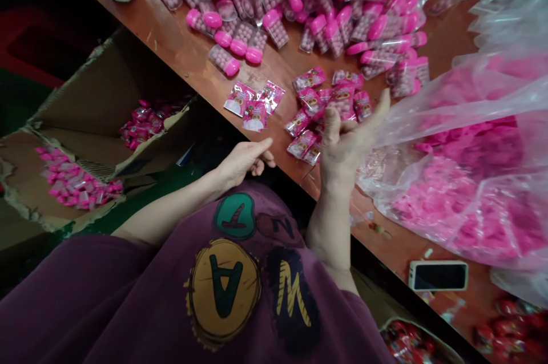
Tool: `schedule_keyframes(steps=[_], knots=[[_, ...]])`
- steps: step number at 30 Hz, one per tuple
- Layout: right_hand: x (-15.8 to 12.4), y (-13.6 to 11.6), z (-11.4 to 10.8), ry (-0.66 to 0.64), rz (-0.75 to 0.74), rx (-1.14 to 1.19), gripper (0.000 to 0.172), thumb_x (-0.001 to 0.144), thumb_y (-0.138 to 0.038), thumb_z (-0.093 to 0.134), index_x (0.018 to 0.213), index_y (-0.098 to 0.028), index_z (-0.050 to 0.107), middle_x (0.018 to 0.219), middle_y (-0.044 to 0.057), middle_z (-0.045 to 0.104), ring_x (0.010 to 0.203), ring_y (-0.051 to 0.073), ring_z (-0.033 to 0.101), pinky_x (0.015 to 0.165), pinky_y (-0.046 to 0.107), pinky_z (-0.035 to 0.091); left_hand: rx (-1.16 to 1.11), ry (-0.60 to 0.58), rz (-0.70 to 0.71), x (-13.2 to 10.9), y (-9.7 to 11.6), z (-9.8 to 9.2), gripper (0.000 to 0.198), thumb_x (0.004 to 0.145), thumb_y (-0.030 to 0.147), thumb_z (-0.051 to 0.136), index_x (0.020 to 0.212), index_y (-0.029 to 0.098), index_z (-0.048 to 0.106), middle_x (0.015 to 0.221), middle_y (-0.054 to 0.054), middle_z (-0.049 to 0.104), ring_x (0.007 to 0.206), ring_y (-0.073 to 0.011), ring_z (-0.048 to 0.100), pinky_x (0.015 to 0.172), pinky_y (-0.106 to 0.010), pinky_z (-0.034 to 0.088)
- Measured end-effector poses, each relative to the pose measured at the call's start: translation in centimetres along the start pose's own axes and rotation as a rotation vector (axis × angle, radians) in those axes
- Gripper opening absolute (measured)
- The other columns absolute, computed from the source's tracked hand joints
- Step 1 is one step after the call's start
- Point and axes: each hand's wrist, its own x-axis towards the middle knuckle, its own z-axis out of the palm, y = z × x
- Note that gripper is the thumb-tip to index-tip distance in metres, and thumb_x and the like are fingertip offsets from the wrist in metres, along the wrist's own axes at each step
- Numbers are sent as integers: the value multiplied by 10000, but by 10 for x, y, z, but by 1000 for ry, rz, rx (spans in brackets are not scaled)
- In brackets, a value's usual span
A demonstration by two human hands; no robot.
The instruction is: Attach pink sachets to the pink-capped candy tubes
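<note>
My left hand point(245, 163) hovers by the table's near edge, thumb side up, one digit stretched forward and the others loosely curled apart from it; nothing shows in it. Just beyond lie a few flat pink printed sachets point(256, 116). My right hand point(346, 138) is spread, thumb and forefinger wide apart, with no held thing visible. It is beside a cluster of filled pink packets point(311, 100), partly covering them; whether it touches any I cannot tell. Farther back is a heap of clear tubes with pink caps and small pink balls point(276, 30).
A plastic bag of pink pieces point(466, 198) lies on the right of the brown table point(278, 70). Clear plastic pieces point(509, 10) are piled behind it. A phone point(438, 275) rests near the edge. Cardboard boxes point(81, 90) holding pink packets stand at lower left.
</note>
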Motion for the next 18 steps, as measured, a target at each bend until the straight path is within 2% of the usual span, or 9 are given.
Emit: schedule_keyframes(steps=[2, 4, 6, 9, 13, 16, 18], knots=[[0, -1, 11, -17, -86, -208, 655, 1030, -615, 496, 1569, -277, 342, 1101, 104, 714, 987, 259, 721, 840, 420, 583, -12, 180, -4, 4, -2, -18, 553, 900, 612, 702, 643, 129, 621, 587, -62, 663, 367, -58, 483, 385, -194, 316], [-11, 1, 37, -144, -195, -372, 594, 1009, -605, 545, 1472, -235, 519, 1230, 154, 710, 1150, 331, 679, 973, 517, 550, -40, 315, 25, 11, -1, -34, 579, 892, 640, 690, 607, 145, 594, 521, -41, 612, 351, -66, 474, 382, -201, 313], [-28, 7, 67, -290, -275, -495, 561, 975, -550, 635, 1403, -189, 605, 1403, 208, 648, 1290, 393, 595, 1070, 593, 479, -54, 373, 64, 19, 2, -45, 570, 880, 642, 706, 610, 154, 587, 512, -30, 601, 353, -68, 482, 384, -203, 314], [-51, 20, 96, -320, -295, -564, 429, 1037, -409, 561, 1403, -194, 628, 1536, 207, 567, 1398, 388, 503, 1115, 616, 405, -20, 397, 122, 27, 8, -48, 536, 825, 617, 786, 634, 156, 592, 518, -13, 602, 364, -62, 494, 389, -192, 311], [-67, 35, 95, -297, -315, -533, 316, 1068, -298, 481, 1270, -248, 719, 1383, 151, 690, 1308, 319, 570, 1057, 542, 410, 14, 453, 186, 33, 12, -42, 504, 834, 538, 813, 617, 155, 567, 508, 2, 592, 360, -49, 486, 383, -187, 290], [-68, 40, 88, -283, -347, -478, 263, 1054, -309, 514, 1161, -260, 749, 1234, 119, 742, 1206, 284, 618, 1018, 504, 425, 19, 494, 227, 35, 10, -38, 511, 831, 538, 814, 608, 160, 553, 503, 10, 584, 359, -50, 489, 385, -189, 300], [-65, 39, 86, -213, -358, -397, 250, 1056, -330, 514, 1115, -253, 744, 1155, 107, 750, 1132, 264, 640, 991, 485, 451, 28, 506, 242, 35, 9, -37, 535, 813, 574, 818, 603, 164, 546, 497, 10, 581, 356, -53, 490, 385, -188, 304]])
